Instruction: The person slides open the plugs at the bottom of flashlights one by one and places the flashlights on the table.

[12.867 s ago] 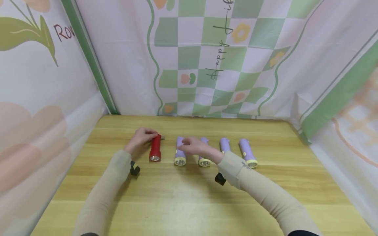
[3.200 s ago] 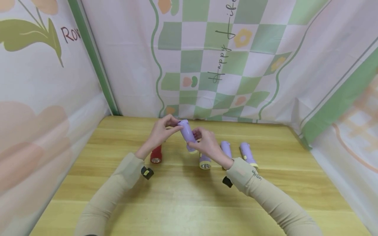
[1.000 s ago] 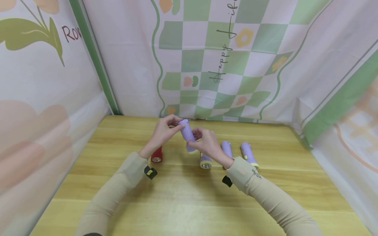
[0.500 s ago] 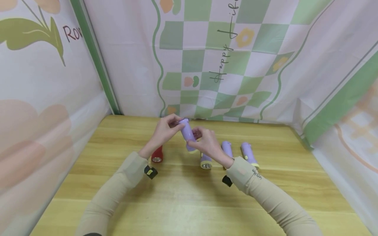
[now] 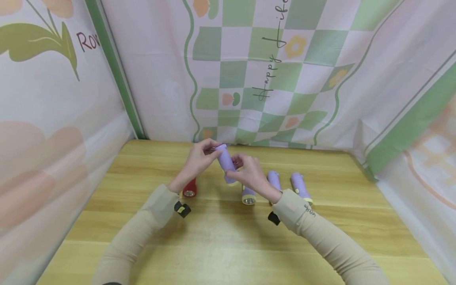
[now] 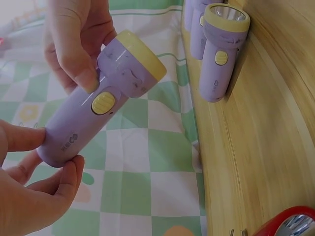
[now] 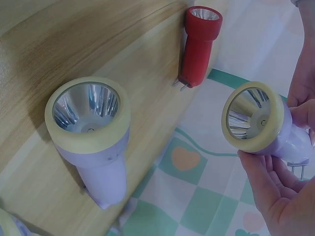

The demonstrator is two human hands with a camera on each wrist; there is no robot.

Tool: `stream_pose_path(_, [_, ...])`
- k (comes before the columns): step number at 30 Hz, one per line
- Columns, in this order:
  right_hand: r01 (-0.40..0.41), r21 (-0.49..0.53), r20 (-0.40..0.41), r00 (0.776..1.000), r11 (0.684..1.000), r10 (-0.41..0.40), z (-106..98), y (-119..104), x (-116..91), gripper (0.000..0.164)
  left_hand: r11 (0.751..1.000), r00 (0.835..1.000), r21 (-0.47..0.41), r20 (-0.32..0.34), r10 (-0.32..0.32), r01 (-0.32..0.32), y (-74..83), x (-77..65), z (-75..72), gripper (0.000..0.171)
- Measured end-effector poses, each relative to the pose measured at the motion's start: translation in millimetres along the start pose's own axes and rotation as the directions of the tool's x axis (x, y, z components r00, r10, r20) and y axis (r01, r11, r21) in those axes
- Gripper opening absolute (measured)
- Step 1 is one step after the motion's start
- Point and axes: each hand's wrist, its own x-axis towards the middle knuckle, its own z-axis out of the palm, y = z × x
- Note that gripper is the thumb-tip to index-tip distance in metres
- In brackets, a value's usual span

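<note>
A patterned cloth (image 5: 260, 71) hangs at 12 o'clock behind a wooden table (image 5: 221, 245), where a person in beige sleeves (image 5: 132, 237) handles one of five torches. The left hand (image 5: 195, 160) pinches the tail of a purple torch (image 5: 225, 160) while the right hand (image 5: 251, 173) grips it near the head; it is held off the table, tilted, head toward 5 o'clock. Seconds earlier it lay in the row while the left hand was on the red torch (image 5: 190, 189), now at 8 o'clock from it, partly behind the left wrist. Almost nothing has shifted in the last second, suggesting a steady, two-handed stage centred on this piece. A second purple torch (image 5: 248, 195) lies between 4 and 5 o'clock, two others (image 5: 299, 184) between 3 and 4. The left wrist view shows its yellow button (image 6: 103, 103); the right, metal prongs (image 7: 297, 170) jutting near its tail.
</note>
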Motion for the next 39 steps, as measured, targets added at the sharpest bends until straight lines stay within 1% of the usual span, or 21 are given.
stream_pose_path(7, [0.011, -0.021, -0.005, 1.0, 1.0, -0.011, 0.4, 0.1, 0.5, 0.035, 1.0, 1.0, 0.019, 0.012, 0.003, -0.003, 0.3, 0.1, -0.4, 0.022])
stream_pose_path(10, [0.012, -0.024, -0.003, 1.0, 1.0, -0.012, 0.6, 0.2, 0.6, 0.036, 1.0, 1.0, 0.014, 0.01, 0.003, -0.003, 0.1, -0.5, -1.1, 0.024])
stream_pose_path(18, [-0.026, -0.017, 0.003, 1.0, 1.0, 0.026, 0.5, -1.0, 1.9, 0.042, 1.0, 1.0, -0.006, 0.002, -0.001, 0.001, 1.9, -1.4, -3.8, 0.029])
stream_pose_path(25, [-0.059, 0.007, 0.016, 0.998, 0.998, 0.059, 1.1, -0.5, 2.2, 0.04, 0.999, 0.999, 0.007, 0.022, -0.041, 0.041, -1.6, 1.1, -4.6, 0.031])
stream_pose_path(29, [-0.085, 0.028, 0.031, 0.996, 0.996, 0.084, 1.9, -0.6, 1.8, 0.038, 0.999, 0.998, 0.023, 0.039, -0.041, 0.04, -3.0, 1.9, -5.0, 0.032])
stream_pose_path(36, [-0.087, 0.062, 0.053, 0.995, 0.994, 0.083, 3.2, 2.4, 1.0, 0.037, 0.997, 0.996, 0.043, 0.057, -0.074, 0.071, -5.3, 3.4, -4.9, 0.031])
stream_pose_path(39, [-0.089, 0.065, 0.067, 0.994, 0.994, 0.085, 3.4, 4.1, 0.8, 0.038, 0.996, 0.995, 0.046, 0.07, -0.076, 0.073, -6.7, 3.7, -5.2, 0.03])
